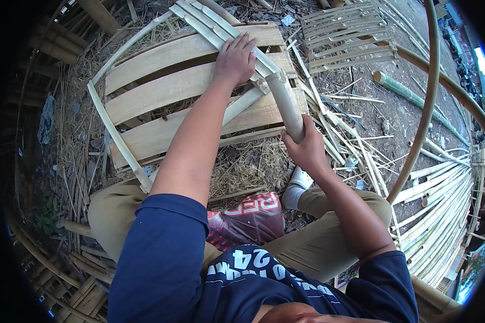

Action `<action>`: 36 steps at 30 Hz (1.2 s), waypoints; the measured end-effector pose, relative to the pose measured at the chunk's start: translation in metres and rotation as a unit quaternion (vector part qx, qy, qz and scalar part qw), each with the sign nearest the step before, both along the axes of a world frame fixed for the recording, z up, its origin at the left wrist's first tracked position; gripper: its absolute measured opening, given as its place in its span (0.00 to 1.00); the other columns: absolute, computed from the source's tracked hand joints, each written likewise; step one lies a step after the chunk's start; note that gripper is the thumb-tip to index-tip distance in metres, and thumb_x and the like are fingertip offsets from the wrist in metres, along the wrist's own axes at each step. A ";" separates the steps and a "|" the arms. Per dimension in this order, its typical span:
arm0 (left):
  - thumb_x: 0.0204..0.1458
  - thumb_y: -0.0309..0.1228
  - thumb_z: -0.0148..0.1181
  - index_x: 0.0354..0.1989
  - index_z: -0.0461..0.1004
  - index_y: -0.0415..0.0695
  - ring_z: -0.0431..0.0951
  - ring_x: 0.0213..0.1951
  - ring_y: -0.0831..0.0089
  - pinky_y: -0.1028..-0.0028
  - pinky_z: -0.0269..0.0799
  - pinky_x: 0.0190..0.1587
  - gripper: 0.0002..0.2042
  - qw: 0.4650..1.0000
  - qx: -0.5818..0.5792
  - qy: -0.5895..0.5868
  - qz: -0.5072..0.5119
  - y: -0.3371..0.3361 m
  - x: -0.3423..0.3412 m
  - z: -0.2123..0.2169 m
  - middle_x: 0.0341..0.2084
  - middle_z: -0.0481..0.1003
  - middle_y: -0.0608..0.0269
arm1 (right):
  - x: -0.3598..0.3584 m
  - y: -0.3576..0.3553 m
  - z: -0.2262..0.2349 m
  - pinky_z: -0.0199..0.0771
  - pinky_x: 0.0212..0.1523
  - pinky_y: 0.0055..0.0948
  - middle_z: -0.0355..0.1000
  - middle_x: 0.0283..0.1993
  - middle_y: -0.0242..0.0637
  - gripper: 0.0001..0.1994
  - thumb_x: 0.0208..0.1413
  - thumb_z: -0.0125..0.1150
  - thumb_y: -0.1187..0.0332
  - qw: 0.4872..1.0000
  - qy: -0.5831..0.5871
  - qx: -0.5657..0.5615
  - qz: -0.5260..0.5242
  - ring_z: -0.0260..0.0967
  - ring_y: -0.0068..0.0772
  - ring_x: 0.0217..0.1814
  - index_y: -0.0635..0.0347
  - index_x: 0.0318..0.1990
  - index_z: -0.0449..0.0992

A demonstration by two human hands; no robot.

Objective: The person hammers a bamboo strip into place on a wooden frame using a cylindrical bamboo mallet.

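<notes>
Pale split bamboo strips slant across a slatted wooden platform. My left hand lies over them, its fingers stretched out and pressing on the strips. A short, thick bamboo piece is gripped near its lower end by my right hand. Its upper end touches or overlaps the lower ends of the strips; whether they are joined there I cannot tell. Another strip runs beneath at an angle. Thin bent strips form an angular outline around the platform's left side.
A slatted bamboo panel lies at the far right. Long bamboo poles are stacked on the right, and a curved pole rises beside me. Bamboo slivers litter the ground. A dark red printed sack lies between my legs.
</notes>
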State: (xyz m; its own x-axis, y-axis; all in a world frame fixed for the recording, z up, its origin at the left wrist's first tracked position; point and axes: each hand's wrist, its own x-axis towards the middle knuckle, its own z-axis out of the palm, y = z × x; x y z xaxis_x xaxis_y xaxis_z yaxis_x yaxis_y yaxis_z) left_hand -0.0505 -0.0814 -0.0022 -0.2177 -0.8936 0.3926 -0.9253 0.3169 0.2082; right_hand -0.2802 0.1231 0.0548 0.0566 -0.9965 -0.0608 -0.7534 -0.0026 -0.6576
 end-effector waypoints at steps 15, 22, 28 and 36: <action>0.68 0.38 0.42 0.72 0.66 0.49 0.59 0.75 0.63 0.57 0.48 0.77 0.24 0.999 -0.029 0.029 -0.006 0.003 0.000 -0.006 0.73 0.63 0.56 | 0.026 0.012 0.012 0.75 0.36 0.55 0.76 0.32 0.65 0.25 0.60 0.67 0.61 0.998 0.032 -0.039 -0.035 0.78 0.69 0.35 0.69 0.55 0.65; 0.69 0.41 0.40 0.74 0.63 0.52 0.55 0.77 0.68 0.60 0.44 0.79 0.25 1.000 0.001 0.003 0.004 0.002 -0.001 -0.002 0.76 0.59 0.62 | 0.021 0.013 0.005 0.76 0.39 0.57 0.76 0.32 0.66 0.22 0.59 0.67 0.61 0.998 -0.013 0.021 -0.064 0.78 0.70 0.37 0.70 0.49 0.67; 0.69 0.40 0.40 0.73 0.63 0.52 0.54 0.77 0.69 0.61 0.43 0.79 0.25 1.000 0.011 0.002 0.009 0.003 -0.001 -0.001 0.76 0.59 0.63 | 0.021 0.013 0.009 0.76 0.39 0.55 0.77 0.34 0.66 0.23 0.59 0.68 0.59 0.996 -0.018 0.042 -0.077 0.78 0.70 0.38 0.70 0.49 0.67; 0.69 0.39 0.42 0.71 0.66 0.50 0.57 0.76 0.65 0.57 0.47 0.78 0.24 1.000 -0.020 0.017 0.008 0.002 0.004 -0.008 0.73 0.63 0.58 | 0.027 0.016 0.017 0.78 0.32 0.47 0.77 0.30 0.59 0.25 0.62 0.66 0.59 0.957 -0.149 -0.195 -0.152 0.80 0.51 0.31 0.72 0.54 0.67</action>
